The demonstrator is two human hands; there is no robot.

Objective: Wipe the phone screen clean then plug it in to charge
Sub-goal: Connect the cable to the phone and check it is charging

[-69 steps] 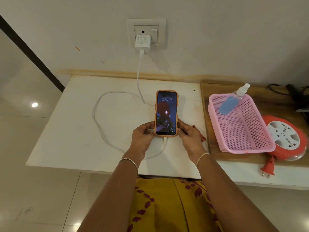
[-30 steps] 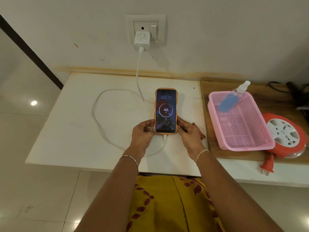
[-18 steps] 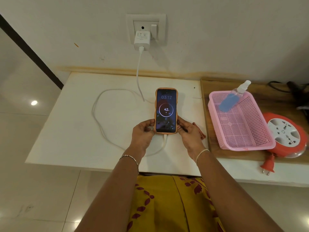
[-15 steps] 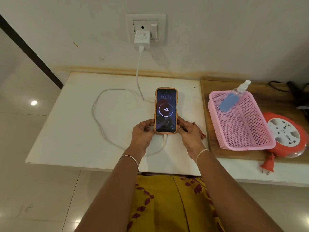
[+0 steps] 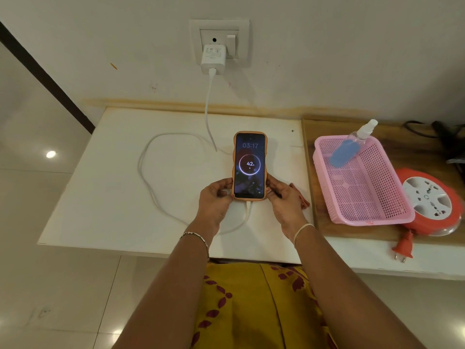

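**Phone held at the desk, cable in its base**

Part of the white cable (image 5: 148, 187) disappears behind the left hand (image 5: 214, 200), and a red object under the right hand (image 5: 285, 197) is mostly covered, so it cannot be identified. Both hands are partly closed on the lower sides of the phone (image 5: 249, 165), fingers pinching its orange case; whether the phone rests on the white desk (image 5: 100, 197) cannot be told. The lit screen reads 03:17 and 42 inside a ring. The cable enters the phone's bottom edge, loops left of the phone and rises to the charger (image 5: 213, 59) in the wall socket beyond it. Right of the phone a pink basket (image 5: 362, 187) holds a spray bottle (image 5: 348, 147).
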